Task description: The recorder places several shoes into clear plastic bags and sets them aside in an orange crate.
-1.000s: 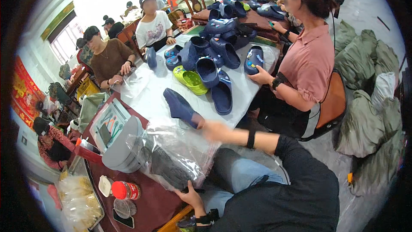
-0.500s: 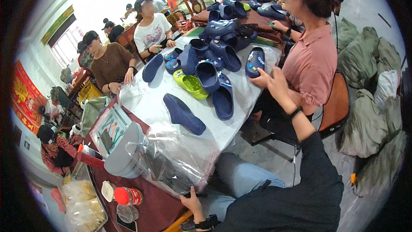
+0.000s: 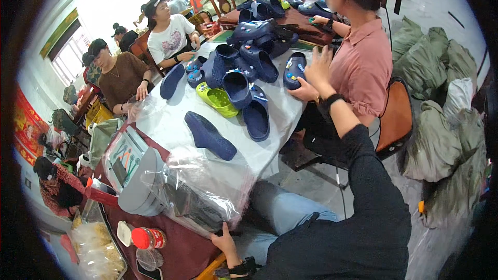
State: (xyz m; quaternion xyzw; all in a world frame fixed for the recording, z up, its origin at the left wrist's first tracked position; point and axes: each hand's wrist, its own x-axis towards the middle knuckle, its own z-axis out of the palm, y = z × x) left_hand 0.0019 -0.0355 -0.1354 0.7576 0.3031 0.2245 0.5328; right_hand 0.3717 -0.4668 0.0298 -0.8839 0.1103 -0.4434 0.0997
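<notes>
At the table's near edge, my left hand (image 3: 224, 241) has its thumb over the corner of a clear plastic bag (image 3: 218, 173) with something dark inside. My right hand (image 3: 319, 72) is raised at the right side of the table, fingers apart and holding nothing. Close beside it, a co-worker's hand (image 3: 305, 91) grips a navy clog (image 3: 295, 70) with small coloured charms. Several more navy clogs (image 3: 237, 88) lie heaped in the middle, with a lime-green clog (image 3: 217, 99) among them. A single navy clog (image 3: 210, 137) rests on its side nearer me.
A grey device (image 3: 142, 181), a red-lidded jar (image 3: 148, 238) and a tray of bagged food (image 3: 98, 246) stand at the lower left. Co-workers sit along the left and right sides. Greenish sacks (image 3: 433, 140) are piled on the floor at right.
My right hand has moved up and away from me, its fingers now more upright beside the co-worker's clog. My left hand stays at the bag's corner. The whole view has shifted slightly.
</notes>
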